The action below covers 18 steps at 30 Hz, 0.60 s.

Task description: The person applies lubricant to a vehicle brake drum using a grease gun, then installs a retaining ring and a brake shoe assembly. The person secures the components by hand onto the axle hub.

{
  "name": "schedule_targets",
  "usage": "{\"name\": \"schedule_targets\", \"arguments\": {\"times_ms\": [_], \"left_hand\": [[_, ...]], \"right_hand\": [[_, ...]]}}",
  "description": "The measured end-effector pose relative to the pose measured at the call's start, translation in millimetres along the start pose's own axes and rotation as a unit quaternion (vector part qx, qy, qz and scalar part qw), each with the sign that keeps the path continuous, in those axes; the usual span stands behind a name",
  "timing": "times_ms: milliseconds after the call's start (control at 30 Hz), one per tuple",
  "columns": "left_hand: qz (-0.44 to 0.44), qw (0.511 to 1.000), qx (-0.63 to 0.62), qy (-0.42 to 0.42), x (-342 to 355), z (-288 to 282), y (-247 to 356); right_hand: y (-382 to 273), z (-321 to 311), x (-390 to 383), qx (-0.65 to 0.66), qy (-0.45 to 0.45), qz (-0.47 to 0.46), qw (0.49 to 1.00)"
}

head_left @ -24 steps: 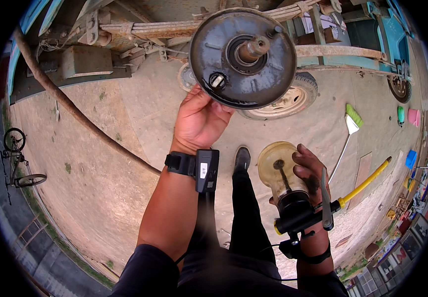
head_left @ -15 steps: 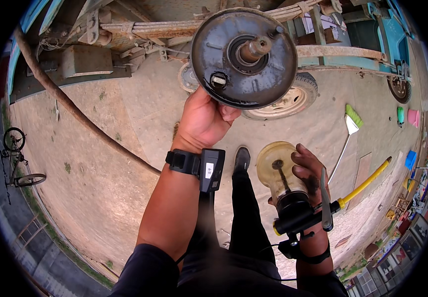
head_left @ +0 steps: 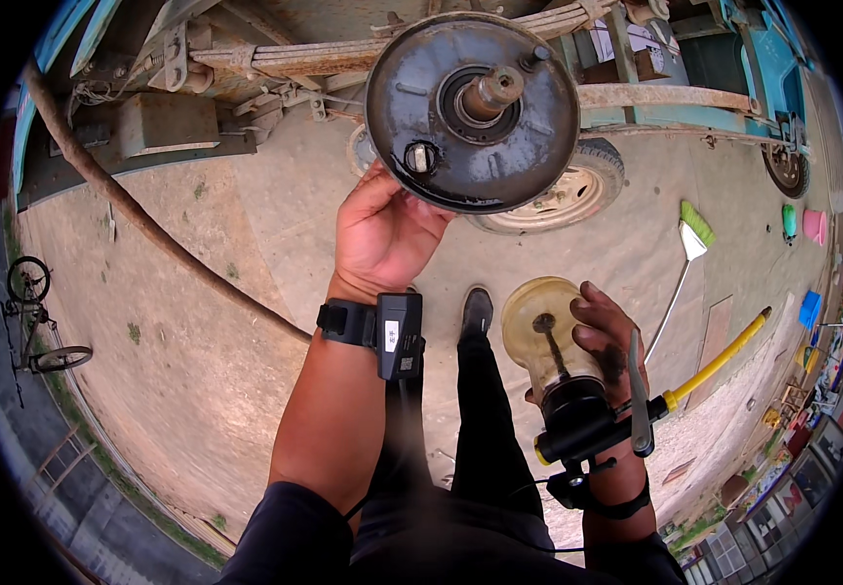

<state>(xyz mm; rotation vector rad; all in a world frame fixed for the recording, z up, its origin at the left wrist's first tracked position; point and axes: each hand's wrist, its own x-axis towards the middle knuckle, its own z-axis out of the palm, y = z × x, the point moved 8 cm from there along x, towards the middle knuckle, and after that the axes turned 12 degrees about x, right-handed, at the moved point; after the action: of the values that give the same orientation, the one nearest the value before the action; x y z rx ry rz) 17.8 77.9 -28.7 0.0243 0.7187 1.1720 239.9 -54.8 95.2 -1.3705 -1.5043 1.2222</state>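
Observation:
A dark, round metal plate (head_left: pixel 392 97), resembling a brake backing plate, faces me at the top centre. A rusty shaft end (head_left: pixel 490 96) sticks out of its middle, and a pale metal piece (head_left: pixel 421 156) shows in a hole near the lower rim. My left hand (head_left: pixel 382 229) reaches up under that rim, palm towards me. Its fingertips disappear behind the plate, so what they grip there is hidden. Lower right, my right hand (head_left: pixel 608 336) is closed around a grease gun (head_left: pixel 550 356) with a clear yellowish barrel, black head, grey lever and yellow hose (head_left: pixel 724 361).
A rusty leaf spring (head_left: pixel 343 60) and teal frame (head_left: pixel 724 125) cross above. A wheel (head_left: pixel 577 190) lies behind the plate. A long brown pole (head_left: pixel 138 214) slants down on the left. To the right is a green-and-white broom (head_left: pixel 694 234); a bicycle (head_left: pixel 36 322) stands far left.
My left wrist has turned, showing more palm. The pale piece in the plate's hole has turned from lying sideways to nearly upright. My right hand and the grease gun are almost unmoved.

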Motion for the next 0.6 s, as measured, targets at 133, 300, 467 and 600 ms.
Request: {"name": "schedule_targets", "arguments": {"times_ms": [133, 300, 467, 600], "left_hand": [[-0.019, 0.999, -0.021, -0.025, -4, 6, -2], [-0.037, 0.995, -0.010, -0.088, -3, 7, -8], [-0.074, 0.984, -0.041, -0.157, 3, 7, -15], [-0.080, 0.986, -0.038, -0.142, 4, 8, -17]], "right_hand": [[1, 1, 0, 0.006, 0.002, 0.010, 1.000], [0, 0, 3, 0.024, -0.001, 0.010, 1.000], [2, -1, 2, 0.026, 0.006, 0.022, 0.999], [-1, 0, 4, -0.005, -0.007, -0.004, 1.000]]}}
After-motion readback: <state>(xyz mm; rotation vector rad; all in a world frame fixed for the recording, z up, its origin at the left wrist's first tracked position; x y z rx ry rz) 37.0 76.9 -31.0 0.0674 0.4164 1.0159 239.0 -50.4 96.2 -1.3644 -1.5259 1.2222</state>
